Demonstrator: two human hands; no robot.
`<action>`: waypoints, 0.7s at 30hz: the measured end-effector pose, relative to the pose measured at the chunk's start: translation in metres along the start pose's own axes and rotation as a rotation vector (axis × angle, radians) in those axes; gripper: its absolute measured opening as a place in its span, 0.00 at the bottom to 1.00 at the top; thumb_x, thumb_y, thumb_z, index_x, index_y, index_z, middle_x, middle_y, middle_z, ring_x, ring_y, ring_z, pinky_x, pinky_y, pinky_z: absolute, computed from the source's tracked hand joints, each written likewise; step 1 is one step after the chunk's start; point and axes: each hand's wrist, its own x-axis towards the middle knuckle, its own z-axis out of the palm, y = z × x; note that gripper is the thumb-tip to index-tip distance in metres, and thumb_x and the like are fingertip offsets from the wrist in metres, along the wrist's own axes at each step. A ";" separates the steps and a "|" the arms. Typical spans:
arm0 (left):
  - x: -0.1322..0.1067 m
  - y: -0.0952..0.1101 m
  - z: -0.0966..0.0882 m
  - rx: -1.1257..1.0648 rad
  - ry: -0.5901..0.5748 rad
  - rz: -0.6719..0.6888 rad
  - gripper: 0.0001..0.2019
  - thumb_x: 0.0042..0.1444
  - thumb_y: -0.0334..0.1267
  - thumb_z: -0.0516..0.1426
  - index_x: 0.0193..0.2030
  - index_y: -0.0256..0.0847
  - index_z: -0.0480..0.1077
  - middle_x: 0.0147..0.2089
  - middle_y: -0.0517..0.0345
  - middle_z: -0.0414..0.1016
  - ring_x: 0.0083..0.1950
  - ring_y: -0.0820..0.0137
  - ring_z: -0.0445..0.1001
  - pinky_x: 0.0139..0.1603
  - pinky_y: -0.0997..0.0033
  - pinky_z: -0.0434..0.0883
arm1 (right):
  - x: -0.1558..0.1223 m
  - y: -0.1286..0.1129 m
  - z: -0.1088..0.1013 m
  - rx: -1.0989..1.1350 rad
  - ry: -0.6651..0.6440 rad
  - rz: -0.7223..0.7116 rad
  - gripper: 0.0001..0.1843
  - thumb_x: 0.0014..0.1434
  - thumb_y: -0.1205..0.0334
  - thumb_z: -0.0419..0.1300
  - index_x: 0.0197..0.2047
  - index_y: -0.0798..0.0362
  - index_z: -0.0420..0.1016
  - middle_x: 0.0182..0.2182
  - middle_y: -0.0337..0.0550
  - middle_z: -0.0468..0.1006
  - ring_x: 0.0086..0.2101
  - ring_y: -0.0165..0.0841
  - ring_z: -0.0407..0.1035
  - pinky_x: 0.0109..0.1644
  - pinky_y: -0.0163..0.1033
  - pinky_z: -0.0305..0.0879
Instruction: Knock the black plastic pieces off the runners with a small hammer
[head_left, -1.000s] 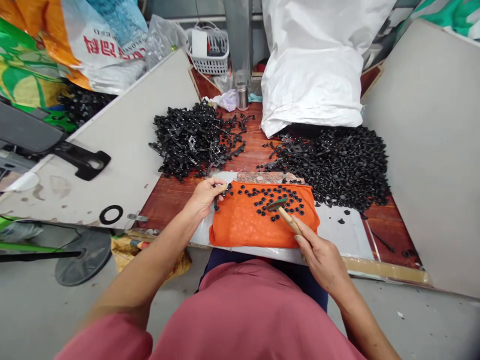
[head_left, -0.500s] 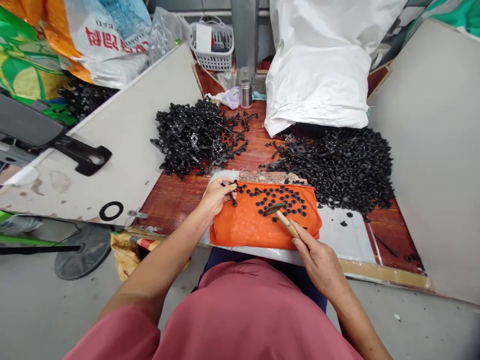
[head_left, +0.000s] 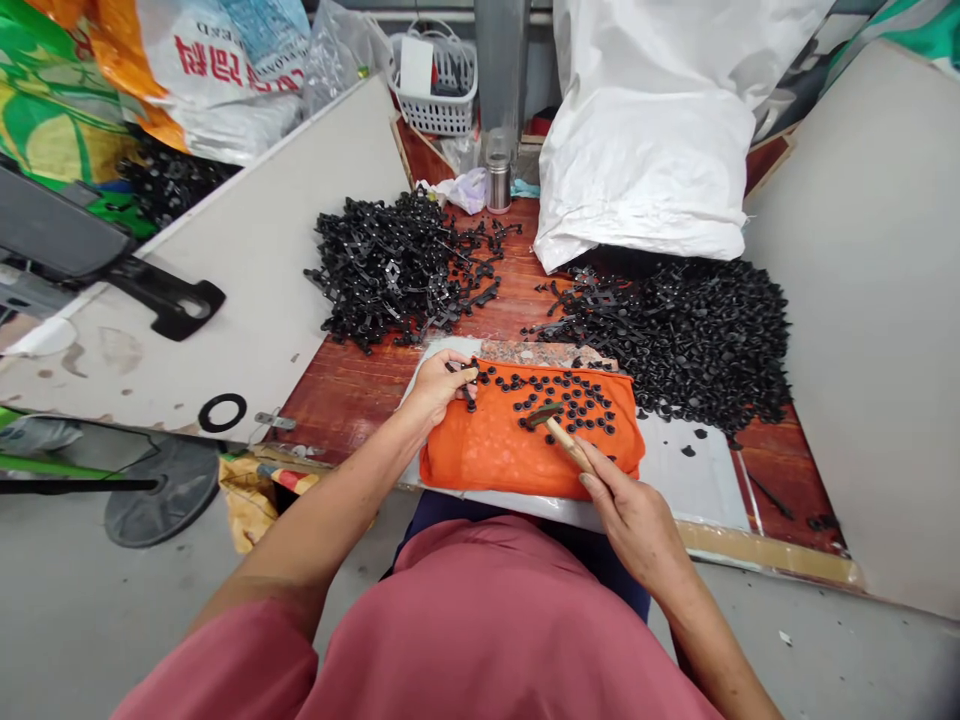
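My right hand [head_left: 636,515] is closed round the wooden handle of a small hammer [head_left: 564,437]. Its dark head lies over the orange cloth [head_left: 491,450], close to several small round black plastic pieces [head_left: 576,392] spread on the cloth. At the cloth's upper left corner, my left hand [head_left: 444,385] pinches a small black plastic part [head_left: 470,392] with arms and round ends. The fingers partly hide that part. Whether the hammer head touches the pieces, I cannot tell.
A heap of black plastic parts [head_left: 382,270] lies at the back left, with another pile [head_left: 690,340] at the right under a white sack [head_left: 645,180]. A steel flask [head_left: 498,185] and a grey basket [head_left: 435,100] stand behind. Pale side panels [head_left: 862,330] flank the table.
The hammer head has shifted very slightly to the left. My left hand stays at the cloth's corner with the black part, and the whole view has moved a little.
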 end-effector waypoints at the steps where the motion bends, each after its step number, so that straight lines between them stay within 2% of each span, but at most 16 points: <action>1: 0.000 -0.001 0.000 0.008 0.001 0.010 0.21 0.40 0.32 0.71 0.37 0.39 0.66 0.21 0.65 0.73 0.19 0.71 0.74 0.21 0.76 0.72 | 0.005 -0.002 -0.002 -0.017 -0.004 0.000 0.27 0.74 0.57 0.49 0.73 0.37 0.63 0.56 0.39 0.83 0.47 0.40 0.82 0.46 0.41 0.79; 7: -0.002 -0.004 0.003 0.063 0.026 0.109 0.20 0.40 0.37 0.72 0.37 0.39 0.68 0.19 0.67 0.71 0.19 0.71 0.74 0.20 0.77 0.70 | 0.056 -0.028 -0.009 -0.252 -0.048 -0.043 0.29 0.74 0.59 0.51 0.75 0.39 0.60 0.43 0.43 0.87 0.37 0.41 0.82 0.40 0.42 0.76; 10: -0.002 -0.007 0.005 0.092 0.035 0.157 0.19 0.41 0.39 0.71 0.37 0.40 0.68 0.19 0.67 0.71 0.19 0.71 0.73 0.19 0.77 0.69 | 0.076 -0.044 -0.006 -0.331 0.020 -0.104 0.30 0.73 0.60 0.52 0.76 0.38 0.57 0.41 0.43 0.87 0.35 0.40 0.81 0.38 0.40 0.74; 13: -0.001 -0.011 0.005 0.099 0.031 0.192 0.19 0.43 0.41 0.71 0.37 0.40 0.68 0.19 0.67 0.70 0.18 0.72 0.72 0.18 0.77 0.68 | 0.085 -0.056 0.001 -0.372 0.050 -0.124 0.31 0.74 0.60 0.50 0.78 0.39 0.52 0.43 0.44 0.86 0.36 0.38 0.80 0.38 0.39 0.72; 18: -0.002 -0.012 0.004 0.085 0.012 0.176 0.19 0.43 0.42 0.71 0.37 0.40 0.68 0.19 0.67 0.71 0.18 0.72 0.72 0.18 0.77 0.68 | 0.089 -0.063 0.006 -0.531 -0.098 -0.075 0.30 0.74 0.56 0.50 0.77 0.38 0.54 0.36 0.44 0.85 0.32 0.40 0.79 0.35 0.39 0.71; 21: -0.003 -0.010 0.005 0.065 0.005 0.162 0.19 0.44 0.41 0.71 0.36 0.40 0.68 0.19 0.67 0.71 0.18 0.72 0.71 0.18 0.77 0.68 | 0.090 -0.064 0.003 -0.466 -0.031 -0.113 0.31 0.76 0.57 0.47 0.79 0.39 0.48 0.42 0.45 0.85 0.36 0.39 0.80 0.39 0.39 0.72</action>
